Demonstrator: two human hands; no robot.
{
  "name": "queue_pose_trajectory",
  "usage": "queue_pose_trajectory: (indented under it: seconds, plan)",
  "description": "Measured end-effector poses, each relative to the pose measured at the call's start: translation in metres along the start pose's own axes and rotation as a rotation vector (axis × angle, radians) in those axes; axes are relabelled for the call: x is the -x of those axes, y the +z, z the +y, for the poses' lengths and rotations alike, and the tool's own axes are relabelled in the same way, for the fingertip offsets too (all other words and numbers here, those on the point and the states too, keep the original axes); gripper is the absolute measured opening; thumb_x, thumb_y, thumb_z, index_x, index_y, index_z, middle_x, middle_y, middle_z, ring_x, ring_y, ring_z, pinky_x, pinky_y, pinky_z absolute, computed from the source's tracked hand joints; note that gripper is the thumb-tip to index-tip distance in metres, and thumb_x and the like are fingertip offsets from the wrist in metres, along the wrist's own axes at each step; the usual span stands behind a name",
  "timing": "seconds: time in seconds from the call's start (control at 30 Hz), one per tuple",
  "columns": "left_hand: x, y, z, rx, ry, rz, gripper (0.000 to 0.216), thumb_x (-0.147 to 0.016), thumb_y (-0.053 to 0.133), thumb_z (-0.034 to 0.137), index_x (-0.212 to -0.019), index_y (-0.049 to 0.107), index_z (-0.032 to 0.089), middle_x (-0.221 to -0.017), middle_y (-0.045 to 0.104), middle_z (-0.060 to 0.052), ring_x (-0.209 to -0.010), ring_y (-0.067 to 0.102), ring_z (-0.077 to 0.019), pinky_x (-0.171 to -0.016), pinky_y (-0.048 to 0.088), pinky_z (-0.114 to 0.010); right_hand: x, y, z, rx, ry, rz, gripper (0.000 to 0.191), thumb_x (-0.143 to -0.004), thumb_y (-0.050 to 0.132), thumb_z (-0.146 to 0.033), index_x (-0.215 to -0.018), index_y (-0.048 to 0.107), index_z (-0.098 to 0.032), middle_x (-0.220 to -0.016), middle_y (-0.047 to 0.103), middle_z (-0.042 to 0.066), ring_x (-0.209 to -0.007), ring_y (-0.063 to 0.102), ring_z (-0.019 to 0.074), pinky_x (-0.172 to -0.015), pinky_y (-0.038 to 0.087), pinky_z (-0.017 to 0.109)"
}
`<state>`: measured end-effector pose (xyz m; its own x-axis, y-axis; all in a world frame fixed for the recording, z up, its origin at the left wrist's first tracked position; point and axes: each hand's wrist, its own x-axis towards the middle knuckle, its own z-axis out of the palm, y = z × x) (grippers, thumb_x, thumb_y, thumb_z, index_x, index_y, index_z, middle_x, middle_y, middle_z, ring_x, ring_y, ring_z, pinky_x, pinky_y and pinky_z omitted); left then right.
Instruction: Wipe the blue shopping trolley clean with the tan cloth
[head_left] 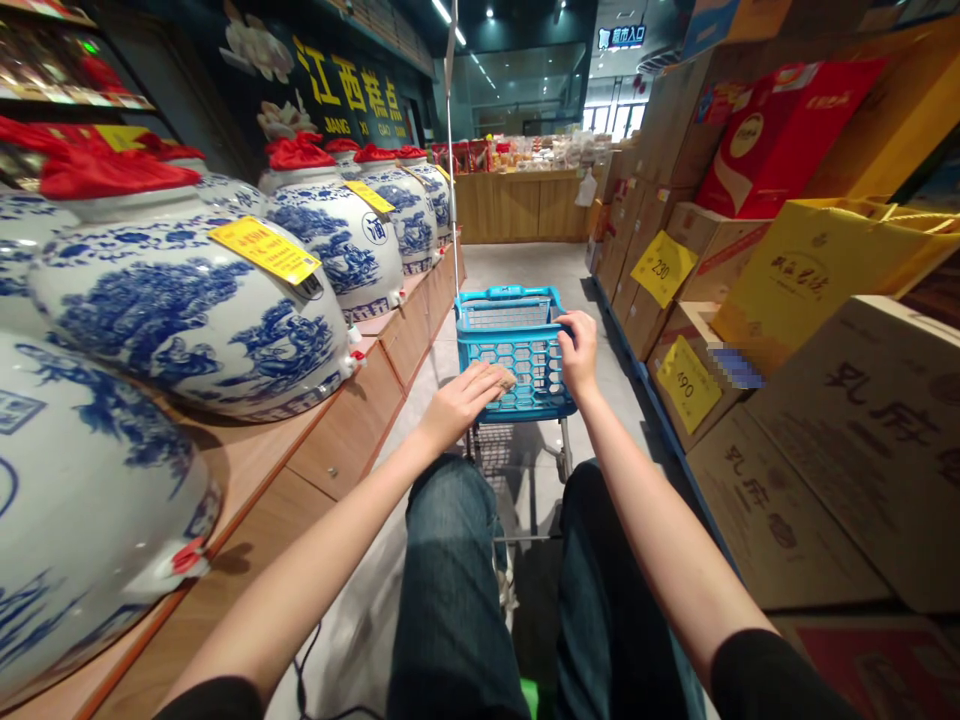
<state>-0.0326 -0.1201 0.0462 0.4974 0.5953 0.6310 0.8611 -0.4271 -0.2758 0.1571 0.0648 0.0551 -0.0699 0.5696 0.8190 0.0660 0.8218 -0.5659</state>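
Note:
A blue plastic shopping basket with a honeycomb-patterned front sits on a metal cart frame in front of my knees. At its right corner my right hand is closed over the rim, thumb on the near side. My left hand presses a small tan cloth-like piece against the lower left of the basket's near face. Its fingers lie together over that piece, so most of the piece is hidden. Only part of the basket's inside shows.
Large blue-and-white jars with red cloth tops line a wooden cabinet on the left. Stacked cartons and a yellow gift bag stand close on the right. Grey floor runs ahead to a goods-laden wooden counter.

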Motion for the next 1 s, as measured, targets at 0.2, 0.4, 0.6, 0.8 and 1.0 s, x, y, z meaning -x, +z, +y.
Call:
queue_pose_trajectory:
  seconds: [0.2, 0.4, 0.6, 0.8, 1.0]
  plan:
    - [-0.007, 0.036, 0.046, 0.006, 0.230, -0.038, 0.028, -0.106, 0.048, 0.013, -0.121, 0.071, 0.012, -0.135, 0.072, -0.008, -0.143, 0.054, -0.0221, -0.118, 0.052, -0.040, 0.001, -0.003, 0.001, -0.005, -0.025, -0.010, 0.017, -0.087, 0.049, -0.035, -0.094, 0.061, -0.025, -0.101, 0.066, 0.008, -0.113, 0.055, 0.0300, -0.108, 0.042, 0.052]
    - [0.019, 0.012, 0.017, 0.001, 0.173, -0.092, 0.030, -0.105, 0.049, 0.011, -0.128, 0.068, 0.013, -0.138, 0.070, -0.010, -0.147, 0.048, -0.0224, -0.119, 0.052, -0.045, 0.000, -0.004, 0.002, -0.013, -0.041, -0.016, 0.017, -0.088, 0.050, -0.035, -0.095, 0.061, -0.025, -0.101, 0.066, 0.008, -0.113, 0.056, 0.0300, -0.108, 0.041, 0.052]
    - [0.035, -0.003, 0.009, -0.029, 0.066, -0.035, 0.031, -0.104, 0.051, 0.009, -0.132, 0.064, 0.009, -0.138, 0.070, -0.013, -0.153, 0.039, -0.0219, -0.120, 0.050, -0.042, 0.001, 0.001, 0.000, -0.039, -0.037, 0.031, 0.016, -0.086, 0.051, -0.034, -0.092, 0.062, -0.025, -0.098, 0.067, 0.007, -0.111, 0.056, 0.0300, -0.107, 0.043, 0.052]
    - [0.002, 0.038, 0.029, -0.010, 0.217, -0.116, 0.031, -0.103, 0.050, 0.009, -0.128, 0.068, 0.014, -0.140, 0.069, -0.010, -0.148, 0.047, -0.0184, -0.123, 0.046, -0.040, 0.001, -0.003, -0.001, -0.011, -0.010, -0.006, 0.020, -0.087, 0.049, -0.038, -0.093, 0.062, -0.025, -0.100, 0.067, 0.008, -0.114, 0.056, 0.0306, -0.110, 0.042, 0.054]
    - [0.006, 0.019, 0.016, -0.024, 0.168, -0.090, 0.029, -0.103, 0.050, 0.009, -0.124, 0.069, 0.012, -0.134, 0.072, -0.010, -0.145, 0.051, -0.0218, -0.118, 0.052, -0.043, -0.002, -0.005, 0.003, 0.004, 0.011, -0.059, 0.021, -0.086, 0.047, -0.038, -0.094, 0.061, -0.025, -0.103, 0.066, 0.009, -0.117, 0.054, 0.0320, -0.111, 0.040, 0.054]
